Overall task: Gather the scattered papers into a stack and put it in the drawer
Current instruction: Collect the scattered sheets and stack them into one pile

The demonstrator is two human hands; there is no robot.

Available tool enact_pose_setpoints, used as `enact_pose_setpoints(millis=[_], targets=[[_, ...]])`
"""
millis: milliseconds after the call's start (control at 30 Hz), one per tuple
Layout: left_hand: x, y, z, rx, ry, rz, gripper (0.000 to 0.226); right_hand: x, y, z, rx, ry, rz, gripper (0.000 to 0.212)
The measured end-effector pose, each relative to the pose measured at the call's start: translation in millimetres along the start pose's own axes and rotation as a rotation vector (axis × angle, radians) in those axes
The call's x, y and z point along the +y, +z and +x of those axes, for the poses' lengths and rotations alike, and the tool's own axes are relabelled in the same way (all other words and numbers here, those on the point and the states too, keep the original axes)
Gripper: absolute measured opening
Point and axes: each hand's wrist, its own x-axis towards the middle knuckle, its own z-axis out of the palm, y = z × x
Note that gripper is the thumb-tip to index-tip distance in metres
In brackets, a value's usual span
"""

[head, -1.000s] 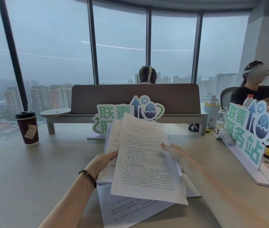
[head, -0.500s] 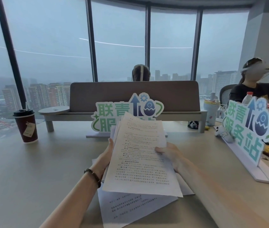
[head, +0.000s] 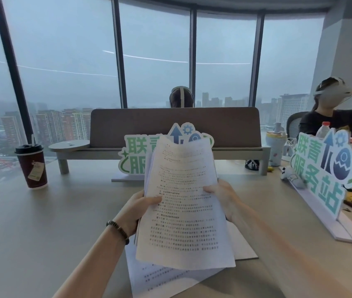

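On a desk (head: 31,222) filling the lower frame, a sheaf of papers (head: 183,207) stands tilted at centre, the left hand (head: 137,208) and right hand (head: 222,197) each pinching an edge. Loose sheets (head: 160,276) still lie beneath; uneven edges could let pages slip out.

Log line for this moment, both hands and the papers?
left hand: holds papers | right hand: holds papers | sheet on desk | drawer: unseen
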Motion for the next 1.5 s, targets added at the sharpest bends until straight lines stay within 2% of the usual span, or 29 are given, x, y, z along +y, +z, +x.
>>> enact_pose_setpoints(millis=[100,267,367,467,733,800,900,967,1067,1133,1200,1267,1333,1500], targets=[[16.1,5.2,-7.1,0.004,0.150,-0.031,0.024,-23.0,1.1,-8.0,0.015,-0.166,-0.003,0.024],[36.9,16.1,-12.1,0.099,0.379,-0.054,0.020,-46.0,9.4,-18.4,0.064,-0.475,-0.060,0.030],[37.2,18.9,-12.0,0.115,0.474,-0.044,0.023,-50.3,13.7,-22.5,0.095,-0.586,-0.069,0.032],[29.5,21.8,-10.1,0.137,0.510,-0.069,0.027,-43.3,16.5,-21.5,0.114,-0.610,-0.055,0.029],[17.9,21.5,-11.9,0.160,0.416,-0.122,0.022,-27.5,13.8,-18.0,0.124,-0.527,-0.129,0.027],[18.7,21.4,-12.2,0.160,0.405,-0.125,0.021,-37.2,10.4,-16.8,0.137,-0.562,-0.138,0.038],[17.6,22.4,-12.0,0.155,0.410,-0.129,0.026,-62.2,6.7,-15.3,0.166,-0.633,-0.173,0.077],[17.2,23.6,-12.1,0.158,0.419,-0.127,0.031,-85.2,6.9,-17.5,0.212,-0.710,-0.263,0.099],[16.9,25.0,-11.6,0.163,0.426,-0.117,0.038,-123.3,12.5,-25.6,0.320,-0.885,-0.543,0.112],[17.0,25.3,-11.4,0.160,0.429,-0.111,0.039,-144.0,17.5,-30.7,0.479,-1.024,-0.871,0.112],[17.3,25.2,-11.4,0.155,0.432,-0.114,0.040,-159.8,23.9,-33.9,0.599,-1.178,-1.212,0.100],[17.5,25.4,-12.1,0.142,0.436,-0.119,0.040,-172.2,32.8,-37.5,0.587,-1.281,-1.456,0.088],[17.2,25.2,-12.6,0.132,0.436,-0.126,0.038,-179.0,43.2,-39.7,0.504,-1.330,-1.593,0.082],[16.9,24.9,-13.0,0.128,0.431,-0.140,0.035,-178.5,59.0,-34.9,0.333,-1.228,-1.640,0.073]])
